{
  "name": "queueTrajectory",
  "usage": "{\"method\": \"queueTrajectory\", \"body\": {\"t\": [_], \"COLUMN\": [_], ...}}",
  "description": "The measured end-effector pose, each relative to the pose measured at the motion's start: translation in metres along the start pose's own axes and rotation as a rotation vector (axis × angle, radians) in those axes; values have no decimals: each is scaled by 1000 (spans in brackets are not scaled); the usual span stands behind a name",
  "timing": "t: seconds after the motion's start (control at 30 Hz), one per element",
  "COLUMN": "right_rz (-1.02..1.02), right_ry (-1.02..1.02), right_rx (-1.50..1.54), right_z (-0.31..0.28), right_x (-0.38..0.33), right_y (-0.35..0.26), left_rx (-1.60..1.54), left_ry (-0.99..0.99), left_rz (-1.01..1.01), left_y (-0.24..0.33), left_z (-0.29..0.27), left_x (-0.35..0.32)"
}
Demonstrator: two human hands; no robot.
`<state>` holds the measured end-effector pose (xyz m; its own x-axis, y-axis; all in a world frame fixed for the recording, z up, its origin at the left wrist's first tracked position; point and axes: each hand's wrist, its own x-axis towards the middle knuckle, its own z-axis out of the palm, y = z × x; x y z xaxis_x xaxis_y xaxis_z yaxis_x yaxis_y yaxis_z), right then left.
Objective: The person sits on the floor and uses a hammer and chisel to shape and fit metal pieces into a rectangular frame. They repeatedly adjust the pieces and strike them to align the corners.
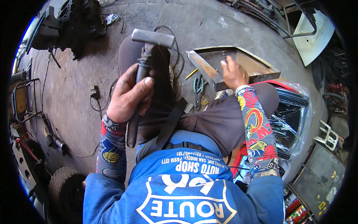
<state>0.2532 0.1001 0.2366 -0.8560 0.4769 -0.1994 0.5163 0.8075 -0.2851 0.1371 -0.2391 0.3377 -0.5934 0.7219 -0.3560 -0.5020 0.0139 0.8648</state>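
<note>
Here, hammer (149, 48) gripped in left hand (128, 95), right hand (234, 72) flat on metal frame (231, 65).

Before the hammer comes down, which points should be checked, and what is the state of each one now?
1. Left hand closed around the hammer handle: ok, the grip wraps the taped part.
2. Hammer raised, apart from the metal frame: ok.
3. Right hand steadies the frame: ok, it rests on the frame's near corner.
4. Right-hand fingers out of the strike area: cannot tell, since the strike point is not shown.
5. Pliers on the floor beside the frame, clear of it: ok, they lie just left of it.
6. Frame lying flat and stable: cannot tell, its underside is hidden.
</note>
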Motion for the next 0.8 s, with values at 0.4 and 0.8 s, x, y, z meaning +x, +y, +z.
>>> {"method": "queueTrajectory", "body": {"t": [0.4, 0.8], "right_rz": [113, -203], "right_ry": [472, -171], "right_rx": [433, 132], "right_z": [-2, 110], "right_x": [92, 123], "right_y": [-43, -62], "left_rx": [70, 22], "left_ry": [38, 344], "left_rz": [162, -30], "left_y": [65, 64], "left_z": [-2, 7], "left_x": [90, 150]}}
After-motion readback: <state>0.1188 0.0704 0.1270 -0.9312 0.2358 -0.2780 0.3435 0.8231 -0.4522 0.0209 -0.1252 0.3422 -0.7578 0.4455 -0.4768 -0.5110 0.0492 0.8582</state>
